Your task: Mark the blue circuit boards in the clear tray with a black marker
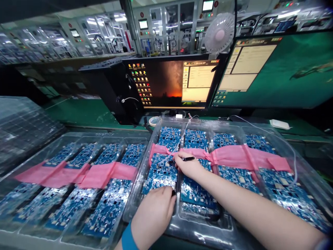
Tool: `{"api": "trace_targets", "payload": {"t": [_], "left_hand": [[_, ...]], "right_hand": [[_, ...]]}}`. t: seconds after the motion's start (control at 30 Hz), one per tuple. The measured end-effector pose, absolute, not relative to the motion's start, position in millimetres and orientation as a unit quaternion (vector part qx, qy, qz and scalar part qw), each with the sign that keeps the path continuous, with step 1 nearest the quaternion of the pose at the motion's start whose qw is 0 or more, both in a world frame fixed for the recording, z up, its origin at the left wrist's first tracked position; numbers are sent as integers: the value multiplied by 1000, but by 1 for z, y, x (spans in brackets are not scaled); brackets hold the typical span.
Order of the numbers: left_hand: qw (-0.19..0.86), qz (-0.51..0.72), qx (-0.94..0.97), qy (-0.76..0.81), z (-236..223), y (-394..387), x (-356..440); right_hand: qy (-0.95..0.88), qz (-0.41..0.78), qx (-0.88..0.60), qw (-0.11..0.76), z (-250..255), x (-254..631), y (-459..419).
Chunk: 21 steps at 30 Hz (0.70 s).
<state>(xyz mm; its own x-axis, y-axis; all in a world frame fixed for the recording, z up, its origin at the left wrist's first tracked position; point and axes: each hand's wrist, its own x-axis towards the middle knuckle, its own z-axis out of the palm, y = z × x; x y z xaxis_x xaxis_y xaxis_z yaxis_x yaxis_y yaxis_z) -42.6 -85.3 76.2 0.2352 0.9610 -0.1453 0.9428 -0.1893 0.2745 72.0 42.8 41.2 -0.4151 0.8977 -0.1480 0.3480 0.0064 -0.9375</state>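
The right hand (189, 167) holds a black pen (189, 159) over a blue board (161, 179) in the clear tray (199, 227); the left hand (153, 210) curls by its near end, grip unclear to me. This board looks unfinished; I can't judge the others.

This looks like an electronics factory floor, seen from a green workbench (100, 113). In front of the sunset-wallpaper monitor (163, 85) lie clear plastic trays (199, 234) of blue circuit boards (160, 180), with a black computer tower (109, 86) just left of it. Behind that monitor stand rows of glass-fronted machine cabinets (171, 27) with small lit screens (143, 24) and coloured indicator lights (209, 15).
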Motion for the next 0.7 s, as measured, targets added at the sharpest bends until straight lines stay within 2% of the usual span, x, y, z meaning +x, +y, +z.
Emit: {"api": "trace_targets", "payload": {"t": [0.17, 0.27, 0.47, 0.7], "left_hand": [[146, 42, 773, 615, 74, -86, -44], [125, 90, 781, 604, 75, -88, -47], [61, 250, 739, 622, 78, -91, -46], [58, 295, 702, 646, 81, -93, -36]], "right_hand": [[-664, 526, -453, 278, 50, 74, 39], [-648, 540, -451, 292, 65, 87, 31], [-444, 710, -407, 365, 100, 123, -1], [-380, 745, -399, 376, 105, 136, -21]]}}
